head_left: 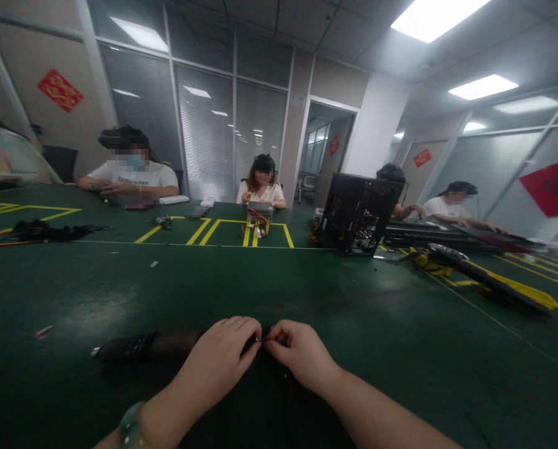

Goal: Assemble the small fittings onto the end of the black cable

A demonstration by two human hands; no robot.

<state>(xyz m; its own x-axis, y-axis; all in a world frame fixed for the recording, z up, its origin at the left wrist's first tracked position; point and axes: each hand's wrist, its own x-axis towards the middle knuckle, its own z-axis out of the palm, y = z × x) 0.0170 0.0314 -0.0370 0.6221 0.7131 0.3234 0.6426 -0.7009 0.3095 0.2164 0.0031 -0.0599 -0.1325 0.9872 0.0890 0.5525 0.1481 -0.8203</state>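
Note:
My left hand (pixel 226 349) is closed in a pinch, with a tiny brass-coloured glint at its fingertips. Facing it, my right hand (pixel 302 352) also pinches, its thumb and forefinger pressed together almost touching the left fingertips. Whatever lies between them is too small and dark to name. Partly behind my left wrist lies a long dark cylindrical object (pixel 138 348) with a shiny metal tip pointing left. Some dark, thin material shows below my hands but is hard to make out. A beaded bracelet (pixel 133 427) circles my left wrist.
Across the green table (pixel 180 287), a co-worker (pixel 261 184) handles a grey box (pixel 260 211) with coloured wires. A black computer case (pixel 358 215) stands right of it. Black-and-yellow parts (pixel 489 277) lie farther right, dark cables (pixel 49 229) at left. Other people sit around.

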